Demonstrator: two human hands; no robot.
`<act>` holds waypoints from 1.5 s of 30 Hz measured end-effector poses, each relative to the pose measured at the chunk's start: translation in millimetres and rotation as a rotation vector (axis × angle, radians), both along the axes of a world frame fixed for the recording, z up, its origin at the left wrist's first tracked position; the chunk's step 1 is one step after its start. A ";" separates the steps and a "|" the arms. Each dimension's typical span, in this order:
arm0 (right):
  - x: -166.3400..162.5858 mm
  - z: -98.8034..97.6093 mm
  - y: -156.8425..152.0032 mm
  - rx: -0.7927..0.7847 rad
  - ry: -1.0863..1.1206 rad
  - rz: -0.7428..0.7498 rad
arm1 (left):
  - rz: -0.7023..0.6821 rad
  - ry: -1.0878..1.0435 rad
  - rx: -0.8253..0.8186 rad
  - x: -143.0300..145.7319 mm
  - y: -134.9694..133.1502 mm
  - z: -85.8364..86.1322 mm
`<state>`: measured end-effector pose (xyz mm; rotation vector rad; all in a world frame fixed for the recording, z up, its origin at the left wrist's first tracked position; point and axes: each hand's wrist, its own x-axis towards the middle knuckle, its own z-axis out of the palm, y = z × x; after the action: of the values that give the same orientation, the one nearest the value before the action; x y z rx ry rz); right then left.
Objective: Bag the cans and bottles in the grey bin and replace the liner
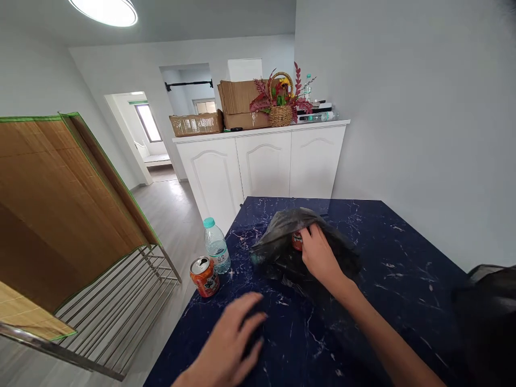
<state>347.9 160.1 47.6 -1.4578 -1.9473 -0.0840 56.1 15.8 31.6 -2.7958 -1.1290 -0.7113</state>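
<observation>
Evidently the work is only partway along. The right hand [321, 258] reaches into the mouth of a black plastic bag [282, 224] lying on the dark blue marbled table [397, 279], its fingers at a red drink can [297, 242] within the opening; the bag and the hand hide the grip, so whether it pinches the can cannot be told. Outside the bag, at the table's left edge, stand an orange-red soda can [205, 279] and a clear teal-capped water bottle [216, 250], side by side and upright. The left hand [228, 336], blurred, hovers with fingers spread, holding nothing. One can thus seems unfinished business; what else the bag contains is unclear.
</observation>
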 end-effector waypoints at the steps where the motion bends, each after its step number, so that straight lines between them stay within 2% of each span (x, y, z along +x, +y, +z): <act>1: -1.1 3.5 5.0 0.006 0.000 -0.002 | -0.091 0.031 -0.109 13.3 -5.4 -5.4; 4: -1.9 10.9 19.4 0.031 0.002 -0.006 | -0.212 0.048 -0.315 44.8 -2.3 -13.1; 6: 0.1 12.8 28.8 0.042 0.005 -0.009 | -0.224 0.026 -0.345 60.1 14.3 -12.7; 8: 3.4 13.0 37.1 0.044 0.005 -0.016 | -0.218 -0.001 -0.306 73.3 37.9 -11.9; 12: 9.9 10.1 47.4 0.017 -0.021 -0.039 | -0.091 -0.046 -0.144 94.1 86.4 -18.3; 16: 13.8 3.4 51.1 -0.035 -0.073 -0.098 | 0.120 -0.072 -0.027 99.1 111.7 -35.0; 21: 16.2 -5.5 53.3 -0.128 -0.119 -0.153 | 0.227 -0.121 -0.027 87.1 116.1 -52.8; 28: 13.2 -8.5 56.3 -0.268 -0.157 -0.174 | 0.355 -0.244 -0.008 81.0 123.6 -61.0; 32: 15.7 -2.0 54.0 -0.361 -0.198 -0.135 | 0.419 -0.367 -0.068 76.9 131.4 -63.5; 37: 22.7 11.8 43.3 -0.445 -0.244 -0.069 | 0.415 -0.489 -0.147 70.4 136.6 -64.3; 45: 32.8 29.3 31.4 -0.530 -0.281 -0.031 | 0.423 -0.494 -0.225 66.6 138.1 -62.2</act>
<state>380.7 191.5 76.9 -1.8961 -2.2874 0.2449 122.7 153.8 -30.6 -2.4541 -1.9102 -1.3270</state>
